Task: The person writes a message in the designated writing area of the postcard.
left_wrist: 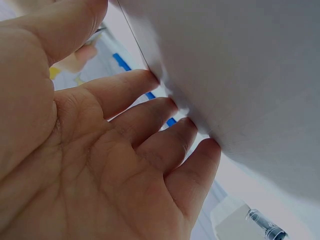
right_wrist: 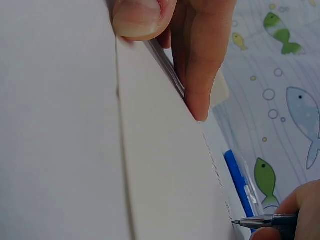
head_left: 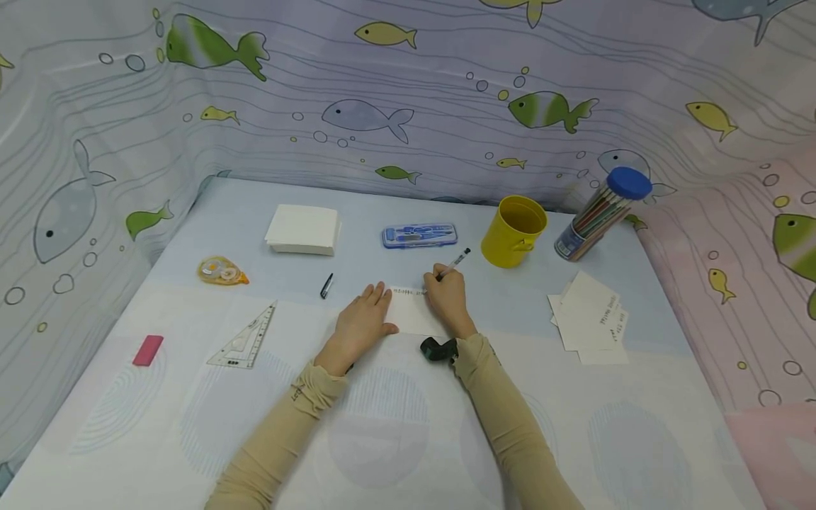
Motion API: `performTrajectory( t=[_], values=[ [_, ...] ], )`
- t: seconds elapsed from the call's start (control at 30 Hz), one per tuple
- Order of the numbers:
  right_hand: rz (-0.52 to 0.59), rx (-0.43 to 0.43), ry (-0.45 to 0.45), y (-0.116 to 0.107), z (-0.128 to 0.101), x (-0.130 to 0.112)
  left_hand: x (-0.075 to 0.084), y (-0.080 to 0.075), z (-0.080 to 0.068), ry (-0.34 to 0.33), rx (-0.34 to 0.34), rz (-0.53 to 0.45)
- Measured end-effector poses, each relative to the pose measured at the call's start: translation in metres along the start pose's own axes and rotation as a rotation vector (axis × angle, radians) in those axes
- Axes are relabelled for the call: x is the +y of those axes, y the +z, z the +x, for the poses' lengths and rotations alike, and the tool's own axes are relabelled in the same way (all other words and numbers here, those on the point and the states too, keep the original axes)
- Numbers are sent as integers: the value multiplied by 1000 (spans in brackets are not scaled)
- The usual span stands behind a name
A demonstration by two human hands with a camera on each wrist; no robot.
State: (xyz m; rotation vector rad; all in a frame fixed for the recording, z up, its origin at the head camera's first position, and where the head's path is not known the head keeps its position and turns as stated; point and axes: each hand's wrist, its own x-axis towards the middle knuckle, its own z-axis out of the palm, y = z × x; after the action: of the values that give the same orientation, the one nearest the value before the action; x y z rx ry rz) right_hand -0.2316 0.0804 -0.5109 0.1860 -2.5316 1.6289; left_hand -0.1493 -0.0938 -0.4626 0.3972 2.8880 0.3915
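The left hand (head_left: 365, 319), thumb spread from its straight fingers, rests on the left side of a small white rectangular paper card (head_left: 411, 315). The right hand (head_left: 448, 301) pinches a slim clear-and-black pen (head_left: 456, 261), its tip at the line of writing along the card's far edge. Beyond lies a flat blue-and-clear plastic case (head_left: 419, 245) holding blue tools (head_left: 421, 234); right of it, an open-topped yellow mug (head_left: 500, 244), then a clear blue-lidded cylinder (head_left: 569, 242) packed with pencils (head_left: 599, 214).

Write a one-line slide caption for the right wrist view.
Right hand holds a pen at the end of a handwritten line on a white card; left hand touches the card.
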Motion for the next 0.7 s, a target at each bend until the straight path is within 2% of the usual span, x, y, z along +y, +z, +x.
performTrajectory(
  t=[0.17,0.43,0.7],
  values=[
    [7,-15,5,-1,0,0,0,0,1,-3,-3,-1],
    [15,26,-27,1,-1,1,0,1,1,-5,-8,-4],
    [-7,5,10,0,0,0,-1,1,1,-3,0,-3]
  ],
)
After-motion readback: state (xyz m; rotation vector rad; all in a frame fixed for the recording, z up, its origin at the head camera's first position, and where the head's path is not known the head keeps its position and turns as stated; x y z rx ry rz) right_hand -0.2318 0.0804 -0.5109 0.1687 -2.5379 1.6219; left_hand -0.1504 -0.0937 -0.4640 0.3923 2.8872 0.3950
